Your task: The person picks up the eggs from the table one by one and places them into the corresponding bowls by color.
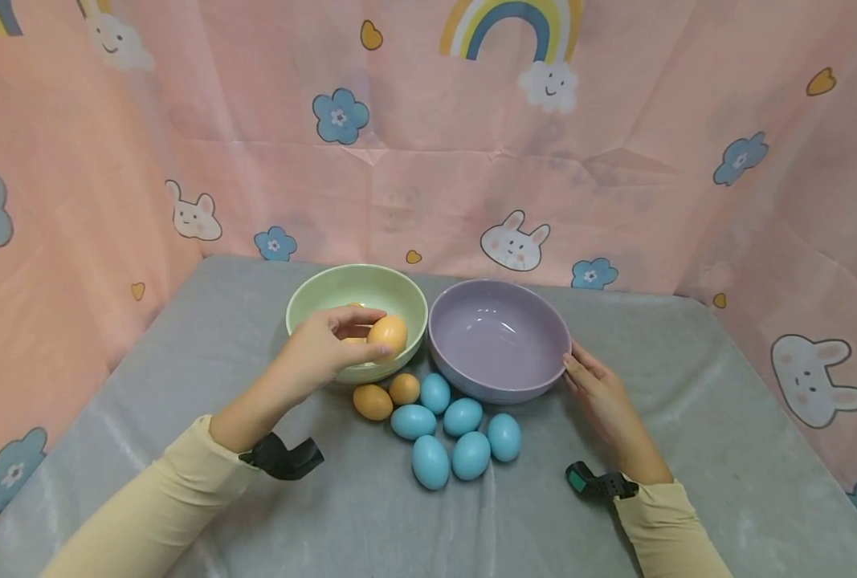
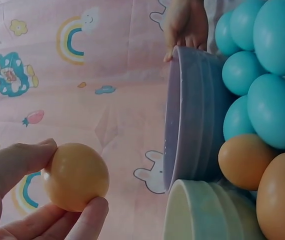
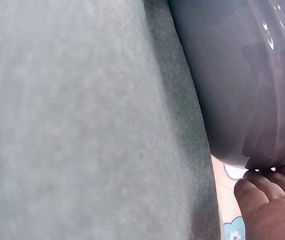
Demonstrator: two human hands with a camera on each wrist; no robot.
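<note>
Over the green bowl (image 1: 312, 293), my left hand (image 1: 320, 341) pinches an orange egg (image 1: 389, 334) between thumb and fingertips. The left wrist view shows the same egg (image 2: 80, 177) held up at the fingertips, above the bowl rims. Parts of other orange eggs show inside the green bowl, partly hidden by the hand. My right hand (image 1: 601, 393) touches the right side of the purple bowl (image 1: 496, 337) with its fingers at the rim. In the right wrist view, extended fingertips (image 3: 252, 176) rest against that bowl's glossy outer wall (image 3: 227, 90).
In front of the bowls lie several blue eggs (image 1: 430, 461) in a cluster, with two orange eggs (image 1: 373, 402) at its left end. The bowls stand side by side on a grey cloth (image 1: 544, 522). A pink patterned curtain (image 1: 428, 185) rises behind and at both sides.
</note>
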